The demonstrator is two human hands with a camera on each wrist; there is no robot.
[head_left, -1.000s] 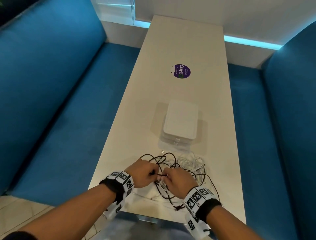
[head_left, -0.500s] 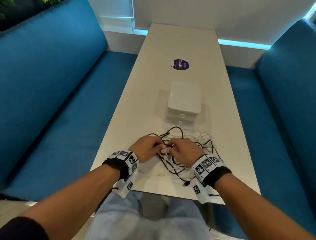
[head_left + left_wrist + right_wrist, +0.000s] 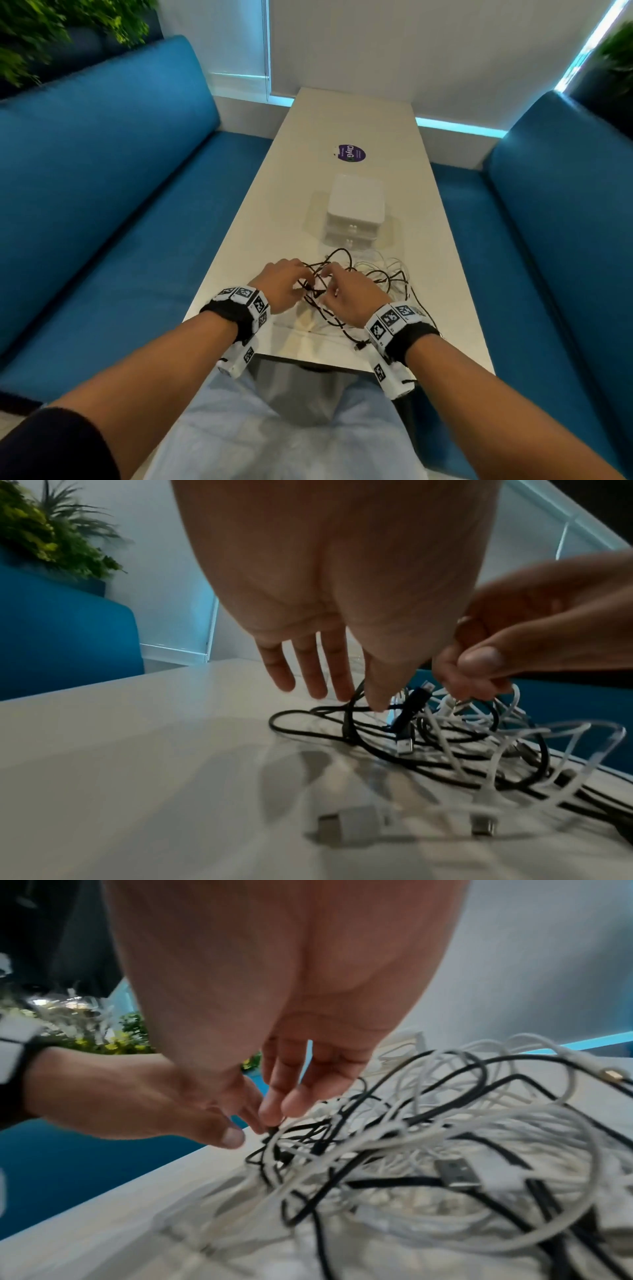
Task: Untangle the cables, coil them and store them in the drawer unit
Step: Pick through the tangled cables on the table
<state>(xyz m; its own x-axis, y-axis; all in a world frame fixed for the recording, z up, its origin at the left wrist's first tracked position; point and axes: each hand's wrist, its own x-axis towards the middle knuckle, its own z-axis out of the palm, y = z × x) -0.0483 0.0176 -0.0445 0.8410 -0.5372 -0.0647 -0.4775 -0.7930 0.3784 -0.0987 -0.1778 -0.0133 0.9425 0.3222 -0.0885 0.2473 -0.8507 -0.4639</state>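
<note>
A tangle of black and white cables (image 3: 370,281) lies on the white table (image 3: 346,113) just in front of the white drawer unit (image 3: 356,202), whose drawers are closed. My left hand (image 3: 291,281) hangs over the tangle's left side. In the left wrist view its fingers (image 3: 308,674) point straight down and the thumb tip touches a black cable (image 3: 301,712). My right hand (image 3: 274,1115) pinches a black strand (image 3: 428,1180) between thumb and fingertips. From the left wrist view, the right hand (image 3: 472,674) also has white strands (image 3: 582,729) caught under its curled fingers.
Blue sofa benches (image 3: 102,205) flank the table on both sides. A purple round sticker (image 3: 351,153) lies beyond the drawer unit. Loose USB plugs (image 3: 349,823) lie on the near part of the table. My lap sits under the near table edge.
Both hands have stayed at the middle of the tangle. The left fingers have loosened from a pinch to straight. The head view has tilted up, showing more of the wall.
</note>
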